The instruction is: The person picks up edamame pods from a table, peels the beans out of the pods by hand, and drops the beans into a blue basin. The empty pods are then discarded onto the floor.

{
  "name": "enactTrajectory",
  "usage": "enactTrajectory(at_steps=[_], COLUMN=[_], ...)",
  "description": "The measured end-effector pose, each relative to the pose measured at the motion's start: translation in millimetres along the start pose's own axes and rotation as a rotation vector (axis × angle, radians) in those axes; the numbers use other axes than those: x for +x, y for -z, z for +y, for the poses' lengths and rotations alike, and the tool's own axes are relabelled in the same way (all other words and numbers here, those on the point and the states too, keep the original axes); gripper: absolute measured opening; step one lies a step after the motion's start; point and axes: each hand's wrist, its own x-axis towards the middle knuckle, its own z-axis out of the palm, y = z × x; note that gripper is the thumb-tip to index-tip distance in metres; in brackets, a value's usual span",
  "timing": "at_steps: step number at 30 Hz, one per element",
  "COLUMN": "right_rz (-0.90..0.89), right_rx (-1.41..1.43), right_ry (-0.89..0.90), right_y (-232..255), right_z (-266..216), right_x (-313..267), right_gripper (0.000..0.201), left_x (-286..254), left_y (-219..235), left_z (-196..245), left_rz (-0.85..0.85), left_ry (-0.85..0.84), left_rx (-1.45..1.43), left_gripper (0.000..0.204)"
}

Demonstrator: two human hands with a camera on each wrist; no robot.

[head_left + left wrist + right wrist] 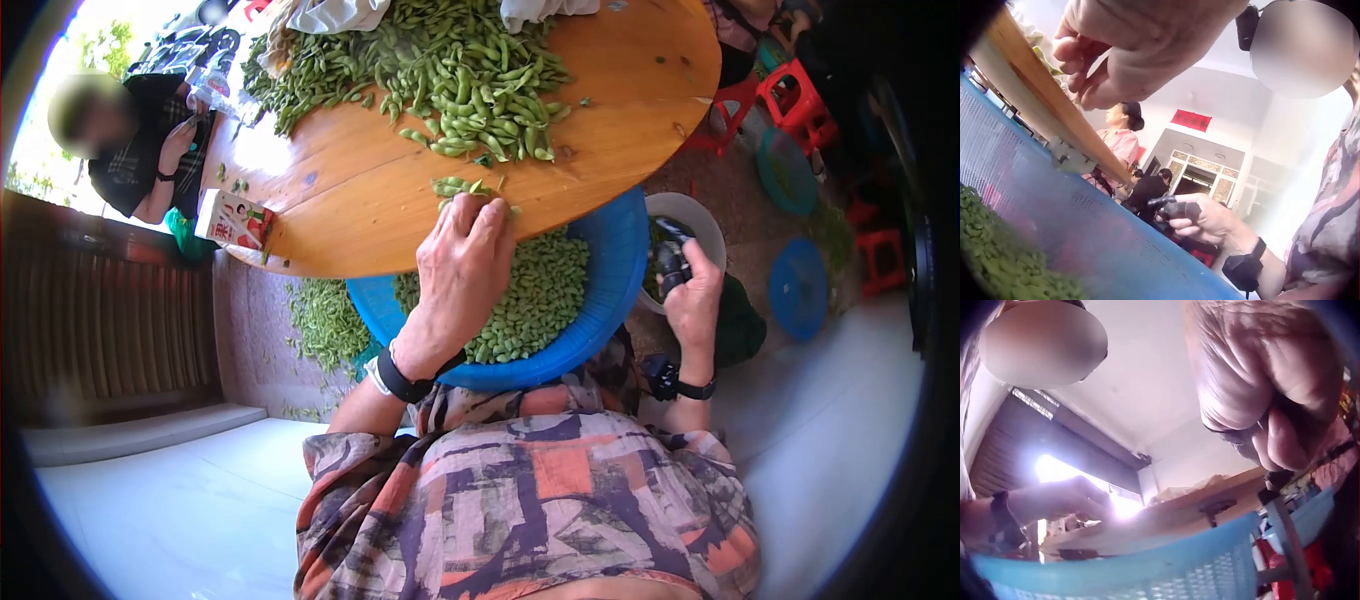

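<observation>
We're pinching pods (456,186) with our left hand (460,280) at six o'clock on the table (350,190) — basket (614,262) sitting below, likely for catching; our right hand (695,305) is gripping something black (672,266).

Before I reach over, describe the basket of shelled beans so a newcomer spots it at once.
Start at the wooden table with the pile of pods. Just past its near edge, below the left hand, sits a wide basket. Bright blue and holding shelled beans, it looks far larger than the white bucket beside it.
</observation>
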Motion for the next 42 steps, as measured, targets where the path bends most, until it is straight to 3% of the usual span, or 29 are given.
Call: enactTrajectory(at_steps=[1, 3, 4, 6, 10, 15, 17, 20, 28, 29, 31, 33, 35, 36, 38, 42], right_rz=[-0.080, -0.252, -0.344, -0.505, -0.552, -0.516, -0.553, -0.590, -0.561, -0.547, -0.593, -0.640, -0.772, -0.773, -0.461, -0.471], right_rx=[0.146, 0.352, 0.412, 0.465, 0.480, 0.377, 0.514, 0.617, 0.631, 0.656, 0.691, 0.726, 0.838, 0.838, 0.363, 0.207], right_ry=[-0.057, -0.100, -0.081, -0.159, -0.084, 0.008, -0.144, -0.224, -0.143, -0.082, -0.062, -0.042, -0.254, -0.254, 0.467, 0.449], right_y=[-7, -19, -24, -30, -41, -47, -47, -46, -53, -55, -55, -52, -51, -55, -63, -60], right_z=[-9, -28, -36, -55, -64, -62, -59, -57, -51, -47, -40, -35, -33, -32, -31, -32], right_x=[-1, -7, -10, -11, -17, -23, -25, -27, -27, -29, -28, -26, -22, -20, -18, -20], right_gripper=[0.025, 0.028, 0.029, 0.029, 0.031, 0.034, 0.034, 0.033, 0.029, 0.030, 0.033, 0.036, 0.025, 0.025, 0.025, 0.035], left_x=[0, -4, -9, -23, -35, -50, -56, -59, -60, -60, -61, -68, -73, -74, -77, -71], left_y=[5, 17, 15, 7, 5, -2, -8, -14, -13, -13, -13, -22, -26, -27, -28, -22], left_z=[7, 21, 20, 15, 13, 11, 10, 11, 12, 11, 7, 2, -1, -3, -5, -2], left_rz=[-0.005, -0.245, -0.247, -0.332, -0.381, -0.356, -0.320, -0.205, -0.190, -0.191, -0.298, -0.335, -0.395, -0.394, -0.442, -0.387], left_ry=[-0.004, 0.285, 0.284, 0.474, 0.692, 0.718, 0.728, 0.732, 0.852, 0.853, 1.024, 1.047, 1.087, 1.088, 1.113, 1.188], left_rx=[-0.004, -0.472, -0.473, -0.860, -1.015, -1.108, -1.168, -1.253, -1.419, -1.420, -1.667, -1.808, -1.990, -1.991, -2.008, -1.707], left_gripper=[0.015, 0.016, 0.016, 0.014, 0.011, 0.010, 0.010, 0.010, 0.019, 0.019, 0.026, 0.028, 0.034, 0.034, 0.035, 0.027])
